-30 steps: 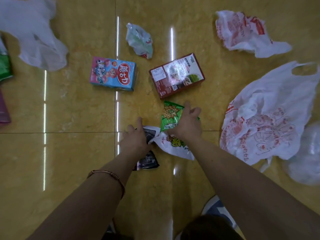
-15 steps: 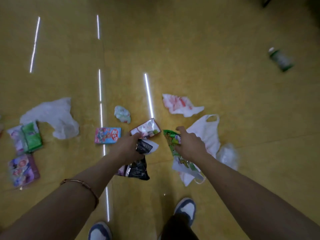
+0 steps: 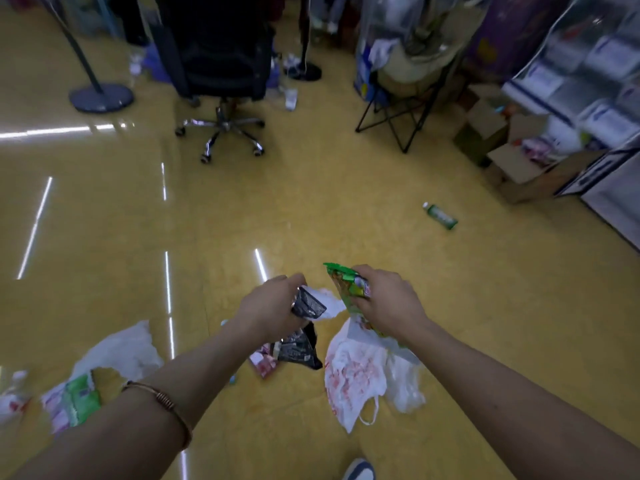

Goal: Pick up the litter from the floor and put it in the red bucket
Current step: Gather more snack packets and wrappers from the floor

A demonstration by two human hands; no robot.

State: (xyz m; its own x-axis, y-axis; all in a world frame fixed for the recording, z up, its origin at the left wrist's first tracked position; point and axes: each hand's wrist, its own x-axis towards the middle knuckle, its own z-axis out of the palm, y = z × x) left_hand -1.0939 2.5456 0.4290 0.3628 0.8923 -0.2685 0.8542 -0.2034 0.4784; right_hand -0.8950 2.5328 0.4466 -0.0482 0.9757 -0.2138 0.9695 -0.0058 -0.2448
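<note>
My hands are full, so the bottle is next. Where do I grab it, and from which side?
Come from above and close the grip across the green middle of the bottle. It lies on its side on the floor, with nothing touching it, so both flanks of the round body are free.

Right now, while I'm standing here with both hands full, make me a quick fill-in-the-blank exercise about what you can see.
1. The right hand grips a ____ snack packet.
2. The left hand holds a crumpled ____ wrapper.
3. The bottle ahead lies on its ____.
4. The bracelet sits on the ____ wrist.

Missing words: green, black, side, left.
</note>
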